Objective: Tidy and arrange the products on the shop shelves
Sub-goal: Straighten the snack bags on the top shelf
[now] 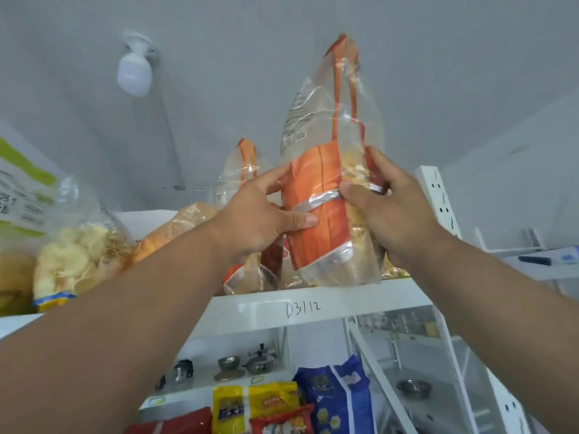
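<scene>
where both hands grip, orange bag (319, 214) over shelf edge (313, 303)

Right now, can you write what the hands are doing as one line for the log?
left hand: grips orange snack bag | right hand: grips same bag | bag: upright at top shelf edge

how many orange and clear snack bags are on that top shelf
2 plainly visible: the orange bag gripped upright by both hands at the shelf edge, and a second bag standing behind the left hand. Others may be hidden.
</scene>
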{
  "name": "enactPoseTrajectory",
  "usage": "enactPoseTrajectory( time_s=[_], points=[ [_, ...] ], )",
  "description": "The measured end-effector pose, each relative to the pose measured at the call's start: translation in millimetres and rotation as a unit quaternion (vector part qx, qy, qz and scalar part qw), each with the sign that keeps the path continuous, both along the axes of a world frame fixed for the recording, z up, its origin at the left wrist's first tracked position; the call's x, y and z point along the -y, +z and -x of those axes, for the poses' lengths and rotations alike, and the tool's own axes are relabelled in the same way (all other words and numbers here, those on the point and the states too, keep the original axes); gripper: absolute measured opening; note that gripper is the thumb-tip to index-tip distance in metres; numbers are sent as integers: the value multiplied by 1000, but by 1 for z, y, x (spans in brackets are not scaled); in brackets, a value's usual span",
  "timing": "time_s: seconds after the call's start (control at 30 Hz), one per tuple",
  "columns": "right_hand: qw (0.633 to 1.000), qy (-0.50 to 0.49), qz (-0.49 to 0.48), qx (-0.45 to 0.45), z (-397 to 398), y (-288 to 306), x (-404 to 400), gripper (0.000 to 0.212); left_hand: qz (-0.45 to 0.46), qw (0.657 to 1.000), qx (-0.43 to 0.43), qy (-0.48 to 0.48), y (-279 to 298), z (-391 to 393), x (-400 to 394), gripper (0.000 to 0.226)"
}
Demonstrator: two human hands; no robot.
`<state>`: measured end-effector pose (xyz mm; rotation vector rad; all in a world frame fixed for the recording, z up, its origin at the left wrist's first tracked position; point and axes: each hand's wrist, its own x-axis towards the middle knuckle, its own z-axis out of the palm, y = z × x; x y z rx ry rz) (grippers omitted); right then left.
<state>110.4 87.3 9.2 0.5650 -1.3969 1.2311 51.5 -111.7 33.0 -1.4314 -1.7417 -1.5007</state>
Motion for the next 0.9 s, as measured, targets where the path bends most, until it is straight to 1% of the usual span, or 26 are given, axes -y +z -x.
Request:
enactPoseTrajectory(
  time_s=[0.1,0.13,0.2,0.27,0.33,0.4,0.5,0.57,0.63,0.67,0.77,0.83,0.87,0.9],
  points=[
    [1000,-8,-24,13,29,4,-14,58,-18,999,-16,35,-4,24,-11,93],
    [999,-16,-33,17,39,6,-17,58,-22,999,-19,44,-4,31,-15,90],
    [996,-62,-55,22,58,9,-24,68,-9,996,-37,80,-2,45,-21,83],
    [990,-117,-79,34,79,8,-30,76,17,987,-61,148,-2,58,-27,81],
    [986,-130,-88,47,99,5,-35,79,32,975,-80,206,-1,75,-32,78],
    [985,-131,-91,64,114,5,-39,82,37,969,-73,235,0,89,-39,71],
    [978,-156,-98,98,131,8,-41,84,48,951,-72,297,1,105,-47,74],
    [967,-190,-114,126,140,9,-39,85,55,938,-82,333,0,111,-51,62],
    [954,-219,-129,160,146,11,-36,86,64,929,-98,351,0,114,-54,52],
    [947,-230,-134,181,148,13,-34,87,68,925,-104,358,0,115,-55,52],
    [922,-281,-143,224,149,17,-25,90,84,930,-100,342,-4,111,-49,65],
    [898,-347,-150,224,142,18,-9,99,100,932,-106,331,-6,107,-33,66],
    [882,-390,-166,207,136,16,5,101,96,939,-101,316,-6,105,-22,63],
    [870,-421,-189,173,129,14,21,98,88,944,-93,304,-5,103,-8,61]
  ],
)
